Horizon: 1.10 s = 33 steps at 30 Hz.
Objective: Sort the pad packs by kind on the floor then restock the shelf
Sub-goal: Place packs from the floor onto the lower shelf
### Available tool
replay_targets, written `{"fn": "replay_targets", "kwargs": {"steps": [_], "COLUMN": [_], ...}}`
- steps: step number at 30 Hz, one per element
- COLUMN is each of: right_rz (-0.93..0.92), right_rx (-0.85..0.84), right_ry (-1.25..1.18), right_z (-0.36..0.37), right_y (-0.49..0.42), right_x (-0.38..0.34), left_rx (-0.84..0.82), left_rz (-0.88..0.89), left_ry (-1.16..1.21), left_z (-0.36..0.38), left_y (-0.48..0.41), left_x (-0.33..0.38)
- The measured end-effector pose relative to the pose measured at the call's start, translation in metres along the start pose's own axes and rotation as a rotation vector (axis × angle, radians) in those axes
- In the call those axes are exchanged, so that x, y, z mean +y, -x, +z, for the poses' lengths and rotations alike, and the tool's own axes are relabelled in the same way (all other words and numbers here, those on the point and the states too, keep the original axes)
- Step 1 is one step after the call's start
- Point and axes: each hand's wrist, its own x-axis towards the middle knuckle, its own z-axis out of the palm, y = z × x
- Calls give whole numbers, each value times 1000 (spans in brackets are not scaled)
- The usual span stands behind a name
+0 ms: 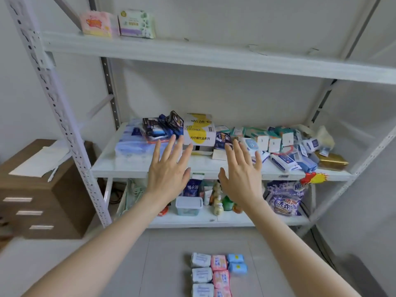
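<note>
Both hands are spread flat and empty, the left hand (169,168) and right hand (242,170) raised side by side before the middle shelf (128,168), fingers splayed, holding nothing. On the floor (150,264) below lie the pad packs (216,273) in three columns (white, pink, blue), touching. Two more packs (117,24) stand on the top shelf (192,52).

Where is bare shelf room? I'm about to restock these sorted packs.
Top shelf is bare right of the pink pack and green pack. Middle shelf has only a front strip free; behind it, boxes and packets crowd it.
</note>
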Motion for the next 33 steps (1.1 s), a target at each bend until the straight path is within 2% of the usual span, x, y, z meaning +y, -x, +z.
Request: {"fn": "replay_targets", "kwargs": {"steps": [6, 12, 16, 23, 33], "right_rz": [24, 36, 78, 96, 72], "right_rx": [-124, -318, -430, -608, -811], "right_ry": [-36, -41, -60, -75, -101], "right_z": [34, 73, 99, 147, 244], "right_y": [87, 178, 229, 301, 338], "right_x": [50, 87, 100, 107, 93], "left_rx": [-139, -280, -450, -688, -818], "left_rz": [-71, -85, -67, -81, -76], "left_ry": [36, 84, 78, 75, 105], "left_z": [28, 58, 83, 129, 228], "left_y": [61, 130, 175, 243, 290], "left_x": [77, 146, 174, 196, 176]}}
